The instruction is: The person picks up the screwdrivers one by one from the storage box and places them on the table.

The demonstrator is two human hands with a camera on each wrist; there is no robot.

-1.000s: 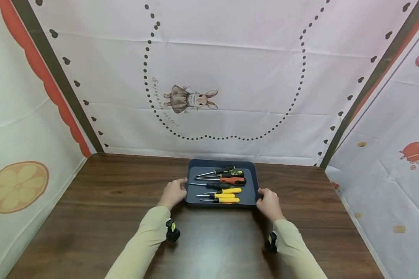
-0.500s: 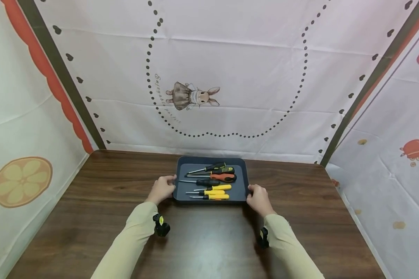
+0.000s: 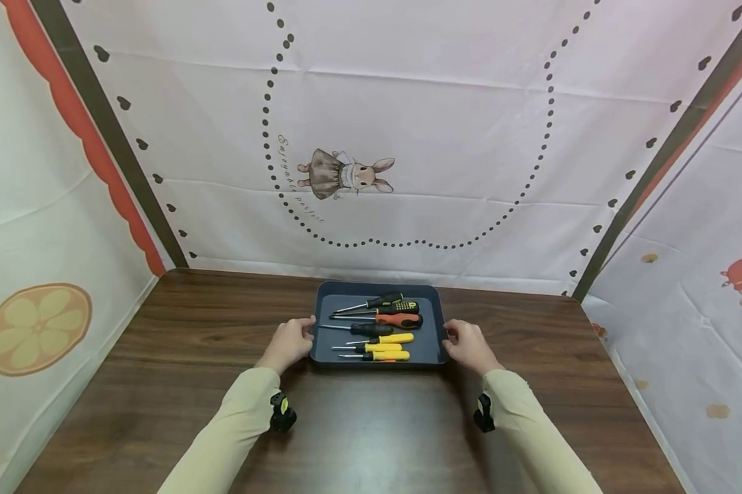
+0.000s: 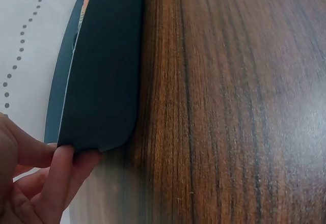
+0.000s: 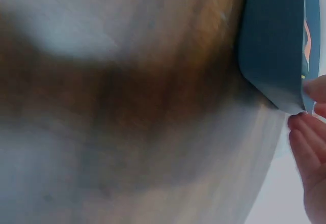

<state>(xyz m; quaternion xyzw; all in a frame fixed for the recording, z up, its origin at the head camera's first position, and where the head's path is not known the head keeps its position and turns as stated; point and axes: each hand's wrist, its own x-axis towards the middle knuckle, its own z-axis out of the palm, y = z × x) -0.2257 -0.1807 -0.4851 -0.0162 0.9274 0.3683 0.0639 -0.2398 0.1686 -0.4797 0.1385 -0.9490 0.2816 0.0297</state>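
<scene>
A dark blue-grey rectangular tray sits near the back edge of the table. Several screwdrivers lie side by side in it, tips to the left. One has an orange-and-black handle, others plain black or black-and-yellow ones, and the front ones yellow handles. My left hand pinches the tray's left end; the left wrist view shows thumb and fingers at its corner. At the opposite end, my right hand grips the rim, thumb on the inner side and fingers outside.
A brown wood-grain table spreads out in front of the tray. White printed cloth hangs right behind it, with more cloth on both sides. Each wrist wears a small black camera.
Over the first half second both hands slid the tray to the left along the table. Since then the tray has stayed nearly in place while the head view shifted a little.
</scene>
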